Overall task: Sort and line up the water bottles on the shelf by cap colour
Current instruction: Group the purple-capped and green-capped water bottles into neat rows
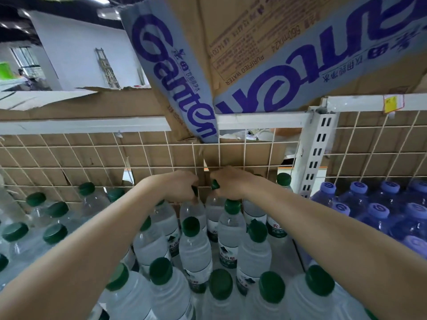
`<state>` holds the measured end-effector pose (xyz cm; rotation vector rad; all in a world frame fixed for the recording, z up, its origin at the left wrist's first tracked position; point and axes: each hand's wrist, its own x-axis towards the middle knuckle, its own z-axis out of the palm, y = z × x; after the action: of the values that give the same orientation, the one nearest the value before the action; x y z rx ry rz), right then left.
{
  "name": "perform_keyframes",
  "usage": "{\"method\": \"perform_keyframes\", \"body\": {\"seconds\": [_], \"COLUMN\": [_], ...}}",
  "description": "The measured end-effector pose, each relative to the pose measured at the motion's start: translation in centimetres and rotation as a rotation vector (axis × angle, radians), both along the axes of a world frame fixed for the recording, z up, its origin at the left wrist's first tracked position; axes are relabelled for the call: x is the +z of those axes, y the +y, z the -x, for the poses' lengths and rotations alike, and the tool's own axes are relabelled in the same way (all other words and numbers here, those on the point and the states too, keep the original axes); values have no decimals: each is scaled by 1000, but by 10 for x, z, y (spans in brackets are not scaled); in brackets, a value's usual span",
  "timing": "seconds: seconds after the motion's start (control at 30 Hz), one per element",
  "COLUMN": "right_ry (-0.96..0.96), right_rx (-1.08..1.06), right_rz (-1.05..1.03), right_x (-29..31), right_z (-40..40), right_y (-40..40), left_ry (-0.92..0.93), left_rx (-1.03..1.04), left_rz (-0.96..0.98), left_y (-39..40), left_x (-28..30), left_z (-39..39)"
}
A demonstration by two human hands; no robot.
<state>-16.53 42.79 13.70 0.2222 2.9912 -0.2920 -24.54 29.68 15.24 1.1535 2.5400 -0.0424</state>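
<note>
Several clear water bottles with green caps [190, 226] stand packed on the shelf in front of me. My left hand [179, 184] grips the top of one green-capped bottle [192, 210] at the back row. Right beside it, my right hand [227, 181] grips the green cap of another back-row bottle [213, 210]. Both hands are close to the wire mesh back [147, 158]. In the right-hand bay stand several blue-tinted bottles with purple caps [379, 210].
A white slotted upright [315, 153] separates the two bays. A torn cardboard water carton [231, 54] hangs over the white shelf rail [92, 125] just above my hands. Brown cardboard lines the mesh behind. A yellow price tag [392, 102] sits at upper right.
</note>
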Motion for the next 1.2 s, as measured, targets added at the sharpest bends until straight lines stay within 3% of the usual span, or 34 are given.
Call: {"method": "perform_keyframes", "body": {"seconds": [0.2,0.37,0.77,1.2], "right_ry": [111,151,105,123], "right_rx": [-115,-158,-203,-178], "right_rz": [104,66,-78,-24], "right_x": [3,8,-13,-13], "right_z": [-1,-2,8,-4], "right_y": [14,23,29,25], "left_ry": [6,3,30,67], "left_rx": [-91,-144,-174,-149], "left_rz": [-14,-80,-195,-331], "left_y": [11,25,33,27], "left_x": [-1,-4,-19,-26], "left_z": [14,18,20,14]}}
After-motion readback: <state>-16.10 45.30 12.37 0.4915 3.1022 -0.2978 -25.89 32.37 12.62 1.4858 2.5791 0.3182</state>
